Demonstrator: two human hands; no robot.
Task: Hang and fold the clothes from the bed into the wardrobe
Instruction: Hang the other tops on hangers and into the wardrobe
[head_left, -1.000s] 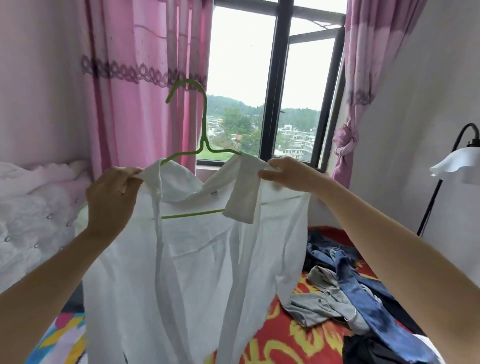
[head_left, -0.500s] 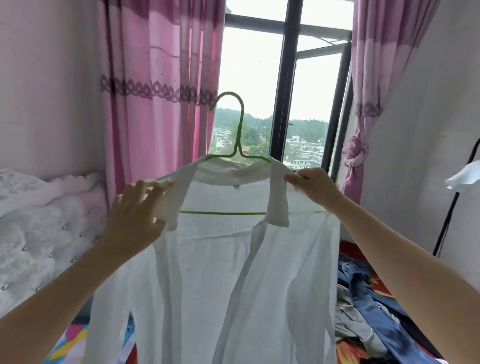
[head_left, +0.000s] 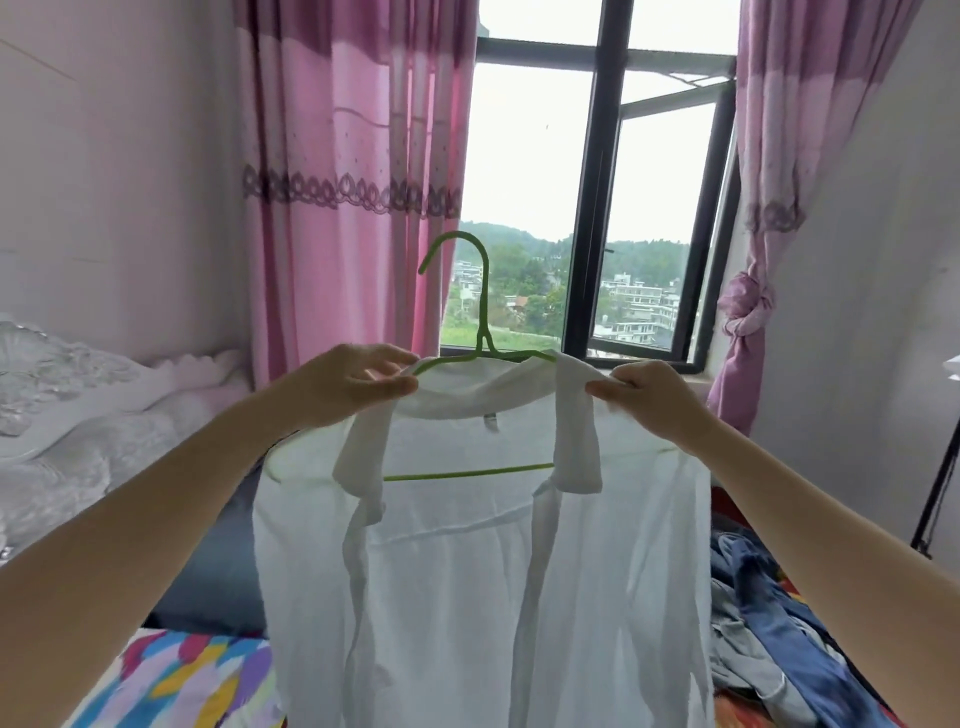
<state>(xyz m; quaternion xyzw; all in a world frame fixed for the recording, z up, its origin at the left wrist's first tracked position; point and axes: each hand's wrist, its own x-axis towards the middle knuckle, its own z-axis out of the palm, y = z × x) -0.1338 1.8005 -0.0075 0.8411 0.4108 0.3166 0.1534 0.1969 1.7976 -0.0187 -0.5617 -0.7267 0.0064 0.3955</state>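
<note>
1. Directly in front of the person, a thin white shirt (head_left: 467, 571) hung open-fronted on a green wire hanger (head_left: 484, 291), held up in the air with the hook upright against the window view.
2. The left hand (head_left: 343, 387) pinched the collar cloth over the hanger's left shoulder, thumb below and curled fingers above.
3. The right hand (head_left: 649, 397) gripped the cloth at the right end of the collar, its fingers curled down over a fold of it, just beside the hanger's right shoulder.
4. Both collar points drooped at either side of the neck opening, and the hanger's bottom bar showed between them.
5. The shirt's body and front panels fell straight down past the lower edge of the view.
6. Below the shirt to the left lay the bed (head_left: 171, 680), covered with a spread printed in bright multicoloured patches. A dark blue pillow (head_left: 218, 571) sat just behind that patch, and a white padded headboard (head_left: 78, 415) stood farther left.
7. On the bed to the right, a loose heap of blue and grey clothes (head_left: 769, 623) lay crumpled.
8. Behind the shirt, a pink curtain with a lace-pattern band (head_left: 353, 182) hung left of a black-framed window (head_left: 597, 208), and a knotted pink curtain (head_left: 748, 312) hung at its right side.
</note>
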